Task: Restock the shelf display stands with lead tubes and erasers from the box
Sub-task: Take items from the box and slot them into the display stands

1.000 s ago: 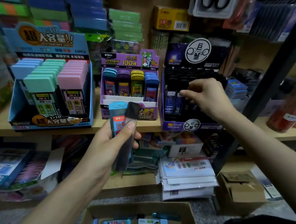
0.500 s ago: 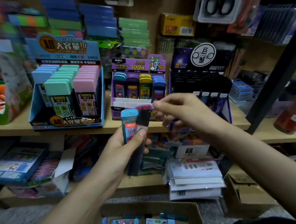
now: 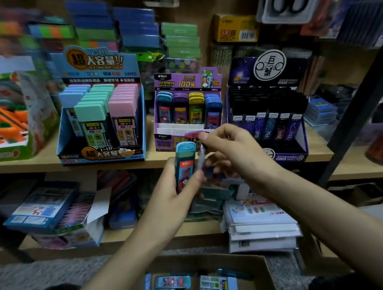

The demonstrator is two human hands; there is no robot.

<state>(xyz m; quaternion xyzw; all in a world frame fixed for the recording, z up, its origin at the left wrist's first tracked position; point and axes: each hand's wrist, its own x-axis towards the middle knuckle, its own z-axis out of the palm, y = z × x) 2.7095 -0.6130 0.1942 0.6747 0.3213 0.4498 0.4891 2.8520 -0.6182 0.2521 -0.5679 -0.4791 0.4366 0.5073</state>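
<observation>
Before a purple cardboard display stand (image 3: 187,81) on the wooden shelf (image 3: 41,162), the left hand (image 3: 175,195) grips an upright teal-capped plastic lead tube (image 3: 185,164) and a slim dark tube (image 3: 201,161), whose top the right hand (image 3: 235,153) pinches, above an open brown cardboard box (image 3: 262,281).

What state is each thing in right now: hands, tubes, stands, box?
Left hand: grips the blue tube and dark tube together.
Right hand: pinches the dark tube's top.
Blue tube: upright, capped.
Dark tube: upright beside the blue tube.
Purple stand: front slots empty, back rows filled.
Box: open, a few tubes lying inside.
</observation>
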